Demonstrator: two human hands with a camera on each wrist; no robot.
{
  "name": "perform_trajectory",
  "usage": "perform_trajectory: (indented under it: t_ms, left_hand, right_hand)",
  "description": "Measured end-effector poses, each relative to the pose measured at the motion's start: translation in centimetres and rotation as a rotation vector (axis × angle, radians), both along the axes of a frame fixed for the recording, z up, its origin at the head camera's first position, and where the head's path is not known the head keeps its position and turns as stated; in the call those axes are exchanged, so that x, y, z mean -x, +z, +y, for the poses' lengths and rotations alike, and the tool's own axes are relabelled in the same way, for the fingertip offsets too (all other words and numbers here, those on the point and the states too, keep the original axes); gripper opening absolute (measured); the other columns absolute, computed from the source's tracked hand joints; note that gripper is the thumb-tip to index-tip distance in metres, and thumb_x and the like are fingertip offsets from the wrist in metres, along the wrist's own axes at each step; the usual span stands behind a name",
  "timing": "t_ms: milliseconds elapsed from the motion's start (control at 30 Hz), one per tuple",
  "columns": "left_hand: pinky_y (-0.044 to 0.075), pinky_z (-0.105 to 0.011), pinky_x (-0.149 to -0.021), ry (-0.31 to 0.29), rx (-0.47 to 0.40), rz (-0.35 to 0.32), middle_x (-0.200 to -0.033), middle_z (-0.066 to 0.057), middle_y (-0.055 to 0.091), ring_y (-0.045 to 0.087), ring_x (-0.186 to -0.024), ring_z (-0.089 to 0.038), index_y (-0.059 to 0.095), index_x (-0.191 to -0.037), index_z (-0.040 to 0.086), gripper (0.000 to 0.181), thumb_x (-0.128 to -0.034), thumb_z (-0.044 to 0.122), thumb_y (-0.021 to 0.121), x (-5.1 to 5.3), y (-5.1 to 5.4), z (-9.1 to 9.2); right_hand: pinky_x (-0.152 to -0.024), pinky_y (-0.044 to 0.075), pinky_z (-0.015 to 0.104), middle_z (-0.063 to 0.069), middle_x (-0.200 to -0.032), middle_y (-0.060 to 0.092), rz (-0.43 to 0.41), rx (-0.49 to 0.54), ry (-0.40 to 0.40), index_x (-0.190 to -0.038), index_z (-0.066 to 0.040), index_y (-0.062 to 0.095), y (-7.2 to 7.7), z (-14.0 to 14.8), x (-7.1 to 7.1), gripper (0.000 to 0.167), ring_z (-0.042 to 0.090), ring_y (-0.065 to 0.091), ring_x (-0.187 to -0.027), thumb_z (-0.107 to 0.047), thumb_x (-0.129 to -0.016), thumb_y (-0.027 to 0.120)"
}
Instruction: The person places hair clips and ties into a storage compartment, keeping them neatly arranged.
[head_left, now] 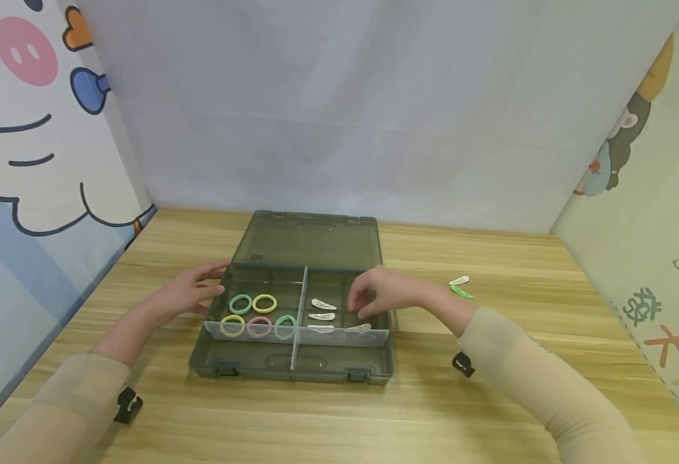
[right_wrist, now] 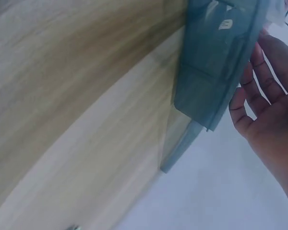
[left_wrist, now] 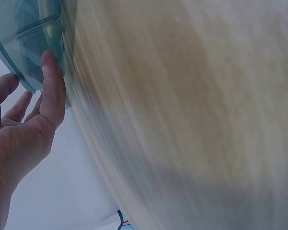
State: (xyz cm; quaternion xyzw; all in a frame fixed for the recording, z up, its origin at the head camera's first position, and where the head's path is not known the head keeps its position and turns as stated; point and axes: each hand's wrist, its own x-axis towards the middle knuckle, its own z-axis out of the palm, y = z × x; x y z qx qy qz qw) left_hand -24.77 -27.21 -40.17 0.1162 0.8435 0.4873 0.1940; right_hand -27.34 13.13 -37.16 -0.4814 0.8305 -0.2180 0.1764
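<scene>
A grey translucent storage box (head_left: 246, 367) lies on the table with its lid (head_left: 316, 240) folded back. Hair ties in green, yellow and pink, such as the yellow one (head_left: 265, 303), lie in its left compartment. White snap hair clips (head_left: 323, 304) lie in the right compartment, one of them under my right hand. My left hand (head_left: 185, 293) rests against the box's left side, fingers fairly straight and touching the wall. Over the right compartment hovers my right hand (head_left: 382, 290), fingers loosely bent, thumb apart from them, with nothing visible between; the right wrist view shows it beside the box wall (right_wrist: 216, 62).
Right of the box, a white clip (head_left: 459, 280) and a green clip (head_left: 462, 292) lie on the wooden table (head_left: 432, 406). A translucent divider (head_left: 302, 296) separates the compartments, and a lower strip crosses the front. A pale curtain (head_left: 345, 129) hangs behind the table.
</scene>
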Motion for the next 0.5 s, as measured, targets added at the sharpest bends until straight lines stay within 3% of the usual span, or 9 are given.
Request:
perform_trajectory:
  t_ms: [233,500]
  left_hand:
    - [0.055,-0.044,-0.080,-0.004,0.001,-0.003,-0.151,-0.030,0.015,0.029,-0.131,-0.052,0.014,-0.152,0.010,0.062,-0.1002,0.015,0.046,-0.1,0.2,0.0]
    - [0.055,-0.043,-0.080,-0.003,0.012,-0.002,-0.151,-0.030,0.016,0.029,-0.131,-0.052,0.015,-0.152,0.010,0.062,-0.1000,0.017,0.047,-0.2,0.2,0.0]
  right_hand:
    - [-0.077,0.053,0.030,0.005,-0.096,0.069,0.018,0.002,-0.048,-0.097,-0.007,0.069,2.0,1.3,-0.6,0.016,0.007,0.059,-0.084,-0.012,-0.082,0.073]
    - [-0.071,0.048,0.036,-0.003,-0.093,0.068,0.103,0.007,-0.083,-0.097,-0.016,0.069,3.6,3.3,-1.0,0.014,0.011,0.056,-0.081,-0.016,-0.083,0.073]
